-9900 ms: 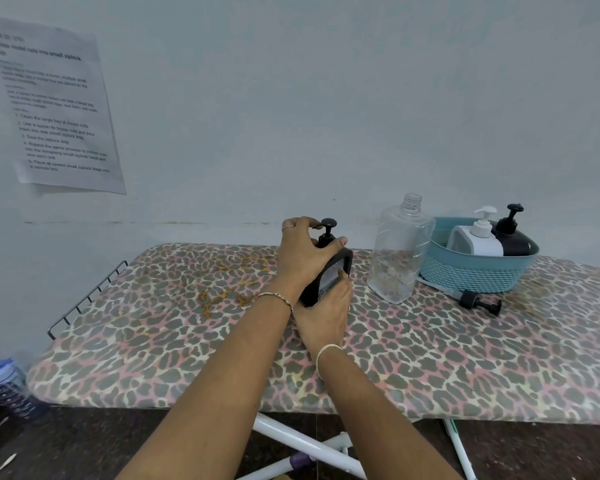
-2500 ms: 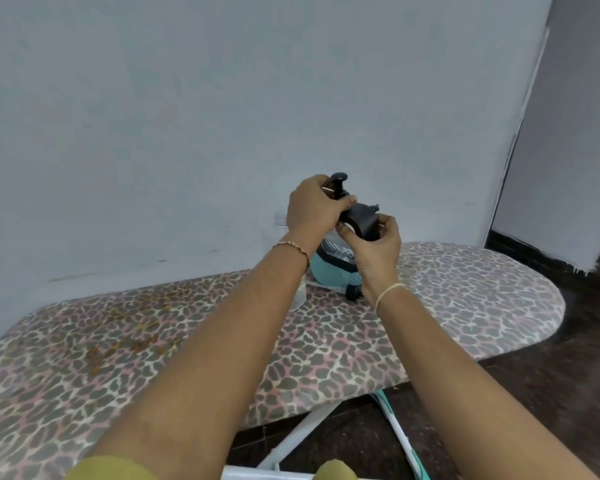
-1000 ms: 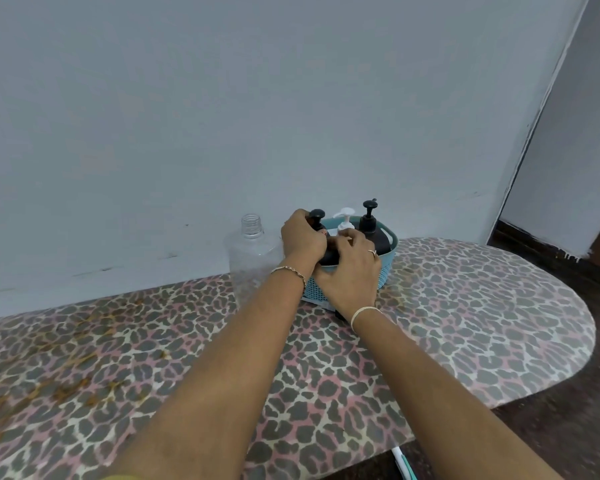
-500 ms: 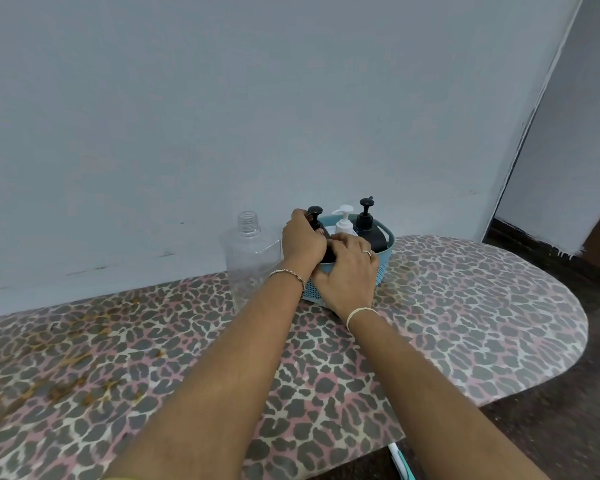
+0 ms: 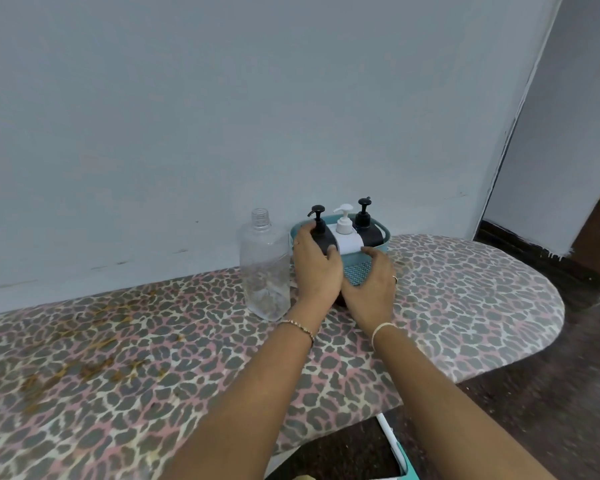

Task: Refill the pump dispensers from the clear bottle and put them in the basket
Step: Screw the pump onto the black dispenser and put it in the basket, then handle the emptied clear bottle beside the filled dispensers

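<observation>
The left black dispenser (image 5: 321,239) stands in the basket (image 5: 358,271) beside the white dispenser (image 5: 347,239). Our left hand (image 5: 317,268) is wrapped round it, and our right hand (image 5: 369,284) lies loose-fingered against the basket's front. The clear bottle (image 5: 265,271) stands just left. We judge this the final placing; next we need only let go.

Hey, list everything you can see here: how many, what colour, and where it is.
Board: one, leopard print, along the wall.
Bottle: one, clear, uncapped, left of the basket.
Basket: one, teal, on the board.
Left dispenser: one, black, in the basket.
Middle dispenser: one, white, in the basket.
Right dispenser: one, black, in the basket.
Left hand: grips the left dispenser.
Right hand: fingers straight against the basket's front.
</observation>
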Tool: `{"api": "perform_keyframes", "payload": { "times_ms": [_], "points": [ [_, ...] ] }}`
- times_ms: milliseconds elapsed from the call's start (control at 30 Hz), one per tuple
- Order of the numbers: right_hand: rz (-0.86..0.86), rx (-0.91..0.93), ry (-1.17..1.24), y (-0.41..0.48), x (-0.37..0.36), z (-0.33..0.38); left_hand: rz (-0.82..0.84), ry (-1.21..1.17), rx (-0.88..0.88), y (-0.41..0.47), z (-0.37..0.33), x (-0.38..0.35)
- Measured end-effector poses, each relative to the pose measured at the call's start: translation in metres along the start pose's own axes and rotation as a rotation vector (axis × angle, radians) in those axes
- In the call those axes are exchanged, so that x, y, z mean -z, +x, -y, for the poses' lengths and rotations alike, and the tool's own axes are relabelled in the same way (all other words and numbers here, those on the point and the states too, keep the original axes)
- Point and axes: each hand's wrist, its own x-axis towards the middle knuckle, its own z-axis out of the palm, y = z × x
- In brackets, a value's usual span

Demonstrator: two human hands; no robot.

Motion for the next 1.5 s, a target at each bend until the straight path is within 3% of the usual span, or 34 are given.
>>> {"api": "perform_keyframes", "payload": {
  "times_ms": [133, 300, 367, 533, 867, 1167, 1267, 1367, 1500],
  "points": [
    [0.067, -0.106, -0.129, -0.014, 0.011, -0.013, 0.064, 0.108, -0.041, -0.031, 0.028, 0.013],
    [0.409, -0.202, -0.338, -0.017, 0.006, -0.037, 0.141, 0.394, -0.064, -0.055, 0.054, 0.037],
    [0.459, -0.198, -0.415, -0.016, 0.003, -0.039, 0.182, 0.530, -0.089, -0.060, 0.061, 0.046],
    [0.381, -0.186, -0.431, -0.018, 0.006, -0.023, 0.333, 0.786, -0.131, -0.065, 0.080, 0.068],
    [0.355, -0.179, -0.360, -0.027, 0.016, -0.015, 0.313, 0.738, -0.124, -0.072, 0.084, 0.073],
    [0.125, -0.483, 0.536, -0.028, 0.028, 0.016, 0.408, 0.733, -0.107, -0.070, 0.078, 0.078],
    [0.060, -0.452, 0.653, -0.026, 0.032, 0.026, 0.496, 0.811, -0.155, -0.072, 0.074, 0.081],
    [-0.055, -0.362, 0.579, -0.023, 0.036, 0.038, 0.529, 0.795, -0.157, -0.075, 0.074, 0.088],
    [-0.136, -0.214, 0.514, -0.016, 0.043, 0.056, 0.378, 0.727, -0.199, -0.075, 0.071, 0.099]
  ]
}}
